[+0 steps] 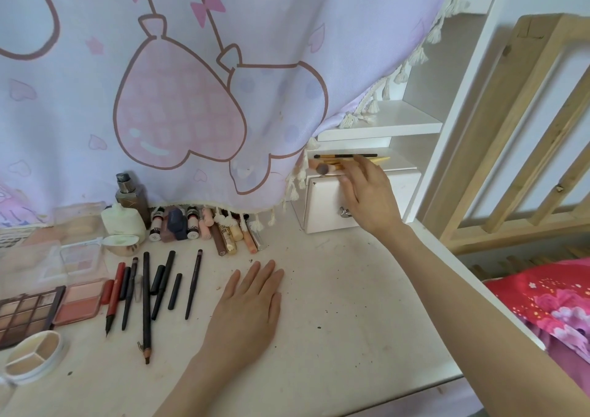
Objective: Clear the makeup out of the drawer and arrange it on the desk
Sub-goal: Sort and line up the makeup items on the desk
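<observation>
A small white drawer unit with a metal knob stands at the back right of the white desk. Its top drawer is open, and my right hand reaches over it, holding makeup brushes at the drawer's rim. More brushes lie on top behind. My left hand rests flat, fingers straight, on the desk. Left of it lie several dark pencils and liners, a row of tubes, bottles, palettes and a round compact.
A lilac cloth with pink balloon prints and tassels hangs behind the desk, draped over the tubes. White shelves sit above the drawer unit. A wooden frame and red floral bedding lie to the right, past the desk edge.
</observation>
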The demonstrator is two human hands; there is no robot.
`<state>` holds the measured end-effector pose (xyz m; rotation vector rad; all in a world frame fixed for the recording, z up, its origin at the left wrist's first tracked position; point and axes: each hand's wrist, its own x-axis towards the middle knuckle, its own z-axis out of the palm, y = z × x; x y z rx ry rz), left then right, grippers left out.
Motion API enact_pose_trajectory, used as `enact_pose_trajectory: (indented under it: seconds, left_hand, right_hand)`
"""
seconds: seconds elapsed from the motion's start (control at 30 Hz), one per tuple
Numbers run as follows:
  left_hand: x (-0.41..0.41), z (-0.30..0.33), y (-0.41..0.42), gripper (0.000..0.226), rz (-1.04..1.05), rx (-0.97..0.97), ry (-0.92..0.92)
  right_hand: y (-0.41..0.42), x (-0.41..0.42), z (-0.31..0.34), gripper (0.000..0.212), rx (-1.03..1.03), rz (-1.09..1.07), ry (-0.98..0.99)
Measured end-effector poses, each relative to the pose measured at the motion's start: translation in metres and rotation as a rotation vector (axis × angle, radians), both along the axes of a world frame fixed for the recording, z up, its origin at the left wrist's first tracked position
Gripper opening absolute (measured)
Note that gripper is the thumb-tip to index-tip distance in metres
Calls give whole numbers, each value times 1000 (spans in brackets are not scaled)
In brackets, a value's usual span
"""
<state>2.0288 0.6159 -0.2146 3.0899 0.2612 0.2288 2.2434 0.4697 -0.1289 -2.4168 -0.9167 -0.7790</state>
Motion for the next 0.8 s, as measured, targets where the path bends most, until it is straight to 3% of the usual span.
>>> enact_pose_trajectory:
  seconds: [0.2,0.33,0.43,0.6,0.73,0.8]
  left_hand:
    - [-2,1,0,48,-3,-3,51]
    - [-3,4,-1,63,3,-34,112]
    - [-1,3,1,64,28,-68,50]
    - [0,1,-1,83,-14,-129,-64]
    - [1,2,-1,71,-3,-118,-87]
    - [2,-1,-1,75,-12,-151,-117]
  right_hand:
    - [4,4,0,64,-133,-56,49]
    - [6,1,3,48,-44,14,73]
    - [4,-5,-6,51,7,109,9]
    - [2,-8,-7,45,23,77,-49]
    - [-1,-7,-6,48,-79,51,-29]
    - [0,-8,-5,45,-99,32,-24]
